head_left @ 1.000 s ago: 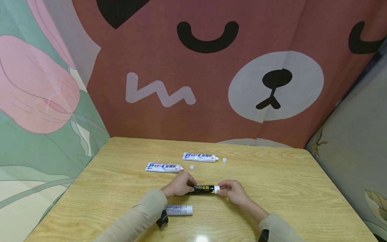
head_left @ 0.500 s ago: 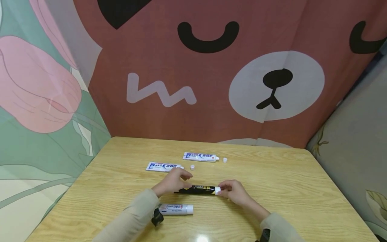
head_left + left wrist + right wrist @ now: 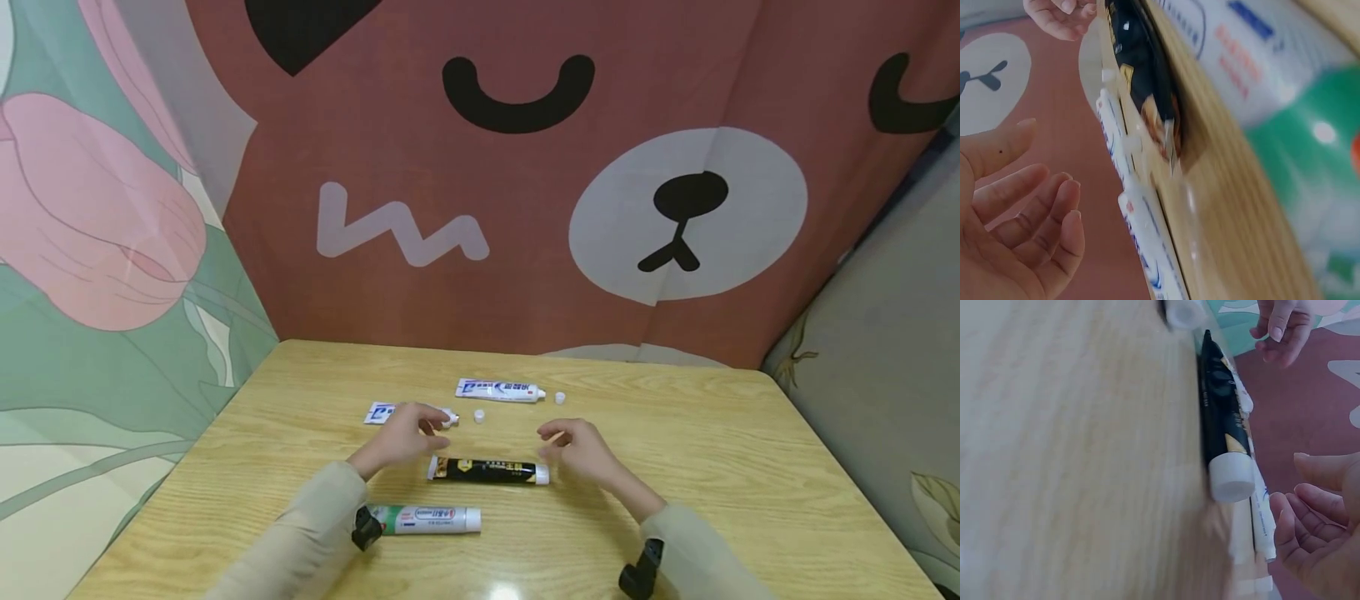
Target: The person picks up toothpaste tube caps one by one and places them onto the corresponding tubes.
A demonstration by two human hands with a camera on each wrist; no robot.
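Note:
A black toothpaste tube point(image 3: 487, 471) with a white cap lies flat across the table, between my two hands. My left hand point(image 3: 405, 435) hovers just beyond its tail end, fingers relaxed and holding nothing. Off the capped end, my right hand point(image 3: 581, 450) hangs with loosely curved fingers, also holding nothing. In the right wrist view the white cap point(image 3: 1232, 477) sits on the black tube. Nearer the front lies a green and white toothpaste tube point(image 3: 431, 520), its tail partly hidden by the left wrist's camera.
Two white and blue toothpaste tubes lie farther back: one uncapped tube point(image 3: 498, 390) and another point(image 3: 378, 412) partly covered by my left hand. Beside their nozzles stand small white caps, a right one point(image 3: 559, 398) and a left one point(image 3: 479, 416). A bear-print curtain point(image 3: 450, 308) hangs behind the table.
My left hand has let go of the black tube and moved left and back. My right hand has released the capped end and lifted slightly away. The tube lies still.

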